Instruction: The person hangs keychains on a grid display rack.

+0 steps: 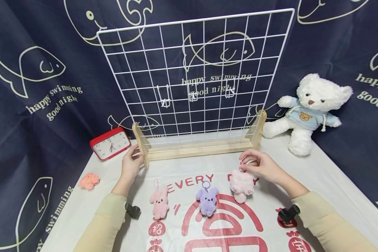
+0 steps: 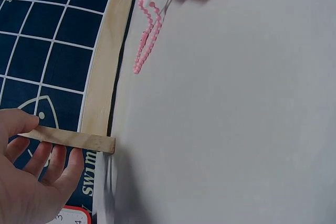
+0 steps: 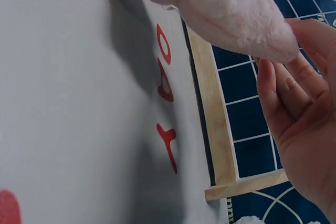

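Note:
A white wire grid rack (image 1: 193, 75) stands in a wooden base (image 1: 198, 150). My left hand (image 1: 133, 161) pinches the left wooden foot (image 2: 79, 139) of this base, thumb on one side and fingers on the other. My right hand (image 1: 261, 164) grips a pale pink plush keychain (image 1: 242, 183) near its ring, and the toy hangs down in front of the base's right end. On the tabletop lie a pink plush rabbit keychain (image 1: 160, 203) and a purple plush keychain (image 1: 207, 202). A pink bead chain (image 2: 148, 38) shows in the left wrist view.
Three white hooks hang on the grid, the left hook (image 1: 164, 96) larger than the middle hook (image 1: 193, 96) and right hook (image 1: 230, 91). A red alarm clock (image 1: 110, 143) and a coral yarn bundle (image 1: 89, 181) lie left. A white teddy bear (image 1: 312, 108) sits right.

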Motion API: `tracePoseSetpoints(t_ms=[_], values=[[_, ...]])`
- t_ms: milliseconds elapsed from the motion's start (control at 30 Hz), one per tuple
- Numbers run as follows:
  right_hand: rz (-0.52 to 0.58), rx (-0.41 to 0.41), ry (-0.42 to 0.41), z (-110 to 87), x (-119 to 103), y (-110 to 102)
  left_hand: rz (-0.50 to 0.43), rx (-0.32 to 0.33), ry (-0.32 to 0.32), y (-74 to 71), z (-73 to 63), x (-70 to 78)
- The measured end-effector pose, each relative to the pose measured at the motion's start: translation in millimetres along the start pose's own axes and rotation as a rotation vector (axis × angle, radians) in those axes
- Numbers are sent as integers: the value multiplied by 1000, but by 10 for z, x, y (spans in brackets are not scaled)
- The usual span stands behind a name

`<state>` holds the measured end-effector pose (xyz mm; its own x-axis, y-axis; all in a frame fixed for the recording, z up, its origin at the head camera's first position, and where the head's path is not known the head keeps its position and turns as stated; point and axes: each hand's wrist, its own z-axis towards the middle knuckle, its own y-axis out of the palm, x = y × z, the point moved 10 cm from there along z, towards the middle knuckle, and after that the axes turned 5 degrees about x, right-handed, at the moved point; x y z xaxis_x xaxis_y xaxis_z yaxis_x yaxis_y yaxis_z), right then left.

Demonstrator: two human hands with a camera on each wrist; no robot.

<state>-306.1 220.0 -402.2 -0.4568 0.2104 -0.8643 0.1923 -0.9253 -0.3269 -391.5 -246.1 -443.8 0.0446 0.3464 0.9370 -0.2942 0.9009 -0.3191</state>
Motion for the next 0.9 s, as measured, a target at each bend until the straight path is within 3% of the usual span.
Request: tracePoseSetpoints(t_ms=[167, 533, 900], values=[[15, 19, -44, 42, -81, -3, 2, -4, -3, 7, 6, -5], [33, 93, -31, 122, -150, -9, -1, 5, -8, 7, 5, -19], [8, 176, -108, 253, -349, -109, -5, -4, -6, 18, 3, -29]])
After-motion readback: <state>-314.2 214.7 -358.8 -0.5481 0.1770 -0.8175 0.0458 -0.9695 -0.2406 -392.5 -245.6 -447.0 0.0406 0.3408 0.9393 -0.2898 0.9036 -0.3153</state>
